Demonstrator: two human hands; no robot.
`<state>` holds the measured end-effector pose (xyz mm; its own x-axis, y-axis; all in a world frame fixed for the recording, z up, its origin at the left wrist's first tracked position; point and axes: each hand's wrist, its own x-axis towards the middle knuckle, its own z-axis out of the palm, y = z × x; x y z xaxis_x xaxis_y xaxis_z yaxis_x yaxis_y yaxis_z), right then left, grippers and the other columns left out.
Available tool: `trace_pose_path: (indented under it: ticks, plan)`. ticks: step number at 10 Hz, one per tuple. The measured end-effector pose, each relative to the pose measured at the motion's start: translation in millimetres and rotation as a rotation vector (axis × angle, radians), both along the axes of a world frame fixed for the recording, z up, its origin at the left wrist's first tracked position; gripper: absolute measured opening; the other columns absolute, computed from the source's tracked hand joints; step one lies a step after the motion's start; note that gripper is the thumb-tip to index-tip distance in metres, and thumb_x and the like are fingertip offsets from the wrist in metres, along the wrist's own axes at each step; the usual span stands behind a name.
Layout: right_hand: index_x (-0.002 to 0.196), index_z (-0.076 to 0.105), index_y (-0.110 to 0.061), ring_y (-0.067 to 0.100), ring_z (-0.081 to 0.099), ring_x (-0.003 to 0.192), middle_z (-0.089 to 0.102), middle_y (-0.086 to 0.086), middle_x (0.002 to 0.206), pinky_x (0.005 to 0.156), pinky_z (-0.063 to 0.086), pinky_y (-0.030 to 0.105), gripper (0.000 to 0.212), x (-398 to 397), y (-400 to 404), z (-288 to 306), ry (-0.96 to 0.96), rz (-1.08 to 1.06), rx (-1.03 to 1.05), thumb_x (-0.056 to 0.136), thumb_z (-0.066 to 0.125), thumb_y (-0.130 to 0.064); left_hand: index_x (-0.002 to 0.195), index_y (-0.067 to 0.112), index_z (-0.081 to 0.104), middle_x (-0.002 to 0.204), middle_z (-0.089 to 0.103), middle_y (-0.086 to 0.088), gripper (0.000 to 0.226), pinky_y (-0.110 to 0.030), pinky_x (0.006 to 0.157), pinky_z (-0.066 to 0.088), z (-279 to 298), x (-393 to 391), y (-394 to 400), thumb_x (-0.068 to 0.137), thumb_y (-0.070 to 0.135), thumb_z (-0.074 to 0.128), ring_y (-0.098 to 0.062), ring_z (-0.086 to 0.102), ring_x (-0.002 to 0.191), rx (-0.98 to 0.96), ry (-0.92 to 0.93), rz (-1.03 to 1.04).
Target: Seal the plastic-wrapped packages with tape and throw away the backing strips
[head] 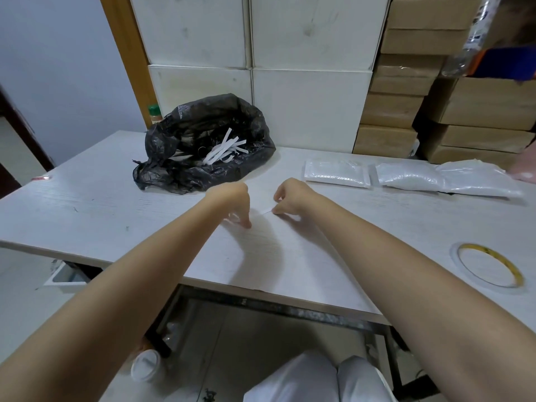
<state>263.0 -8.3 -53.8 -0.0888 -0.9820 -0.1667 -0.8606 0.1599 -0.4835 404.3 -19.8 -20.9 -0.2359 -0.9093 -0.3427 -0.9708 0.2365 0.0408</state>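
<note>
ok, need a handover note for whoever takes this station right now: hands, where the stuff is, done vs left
Left hand: fingertips down on the table, holding nothing visible.
Right hand: pinches a small white strip just above the tabletop.
Black bag at back left already holds discarded backing strips.
Two plastic-wrapped packages lie at back right; whether they are sealed cannot be told.
Tape roll lies flat at near right.
Left: drop the pinched strip in the bag, check and tape the packages.
</note>
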Motion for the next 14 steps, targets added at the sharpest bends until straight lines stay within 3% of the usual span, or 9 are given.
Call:
trace_pose_path:
  ticks: [2,3,4,5,6,7,9,11,14]
  plan:
    - [0.082,0.074,-0.009,0.018,0.062,0.082,0.072,0.004,0.089,0.068,0.046,0.025,0.009,-8,-2,0,0.021,0.071,-0.074,0.077,0.067,-0.006,0.081,0.004,0.054,0.069,0.065,-0.011,0.017,-0.037,0.083,0.057,-4,10,-7,0.077,0.006,0.071,-0.029,0.065,0.071,0.096,0.171,0.090]
    - [0.091,0.072,-0.011,0.015,0.057,0.083,0.063,-0.003,0.082,0.072,0.044,0.025,0.014,-12,-6,-3,-0.019,0.120,-0.082,0.077,0.070,-0.011,0.099,-0.003,0.066,0.087,0.072,-0.016,0.026,-0.039,0.086,0.056,-7,14,-14,0.075,0.003,0.071,-0.027,0.070,0.078,0.083,0.297,0.110]
    - [0.115,0.063,-0.013,0.013,0.053,0.093,0.054,-0.004,0.101,0.084,0.042,0.025,0.042,-10,-14,-1,-0.121,0.220,-0.139,0.077,0.075,-0.025,0.096,0.003,0.071,0.075,0.070,-0.009,0.017,-0.033,0.086,0.055,3,16,-24,0.080,0.004,0.069,-0.019,0.065,0.068,0.012,0.465,0.082]
    - [0.108,0.068,-0.009,0.006,0.059,0.080,0.065,-0.002,0.091,0.078,0.045,0.022,0.030,-1,-29,14,-0.251,0.298,-0.182,0.082,0.071,-0.023,0.089,0.008,0.072,0.070,0.068,-0.010,0.010,-0.032,0.081,0.057,23,24,-38,0.080,0.003,0.069,-0.017,0.064,0.065,-0.061,0.648,0.043]
    - [0.090,0.073,-0.005,0.000,0.056,0.060,0.068,0.003,0.072,0.073,0.050,0.027,0.015,9,-52,36,-0.303,0.299,-0.220,0.085,0.067,-0.017,0.091,0.009,0.073,0.080,0.071,-0.011,0.011,-0.031,0.080,0.057,41,37,-57,0.082,0.006,0.068,-0.022,0.068,0.077,-0.155,0.651,0.025]
    - [0.084,0.075,-0.006,0.015,0.063,0.076,0.071,0.009,0.078,0.083,0.053,0.036,0.013,22,-87,54,-0.320,0.189,-0.345,0.082,0.067,-0.017,0.095,0.011,0.073,0.093,0.071,-0.011,0.013,-0.033,0.086,0.054,53,48,-85,0.085,0.009,0.065,-0.023,0.066,0.086,-0.318,0.636,0.090]
    - [0.071,0.061,-0.018,0.021,0.060,0.080,0.063,0.003,0.081,0.077,0.051,0.030,0.012,64,-152,46,-0.270,-0.150,-0.333,0.083,0.057,-0.019,0.097,0.001,0.070,0.100,0.069,-0.016,0.019,-0.036,0.083,0.052,33,50,-127,0.090,0.004,0.053,-0.031,0.063,0.090,-0.540,0.544,0.269]
    - [0.122,0.049,-0.012,0.029,0.058,0.101,0.051,0.011,0.123,0.070,0.040,0.034,0.034,80,-158,20,0.137,-0.093,-0.362,0.089,0.055,-0.019,0.094,-0.001,0.062,0.111,0.053,-0.018,0.013,-0.038,0.068,0.036,-3,38,-133,0.090,0.002,0.050,-0.035,0.050,0.104,-0.679,0.119,0.220]
    - [0.116,0.057,-0.012,0.030,0.055,0.108,0.049,0.012,0.124,0.077,0.038,0.031,0.028,25,-128,32,0.323,-0.011,-0.349,0.094,0.044,-0.023,0.099,-0.003,0.062,0.109,0.056,-0.018,0.019,-0.039,0.076,0.039,5,11,-122,0.091,0.006,0.047,-0.036,0.053,0.101,-0.725,0.084,0.100]
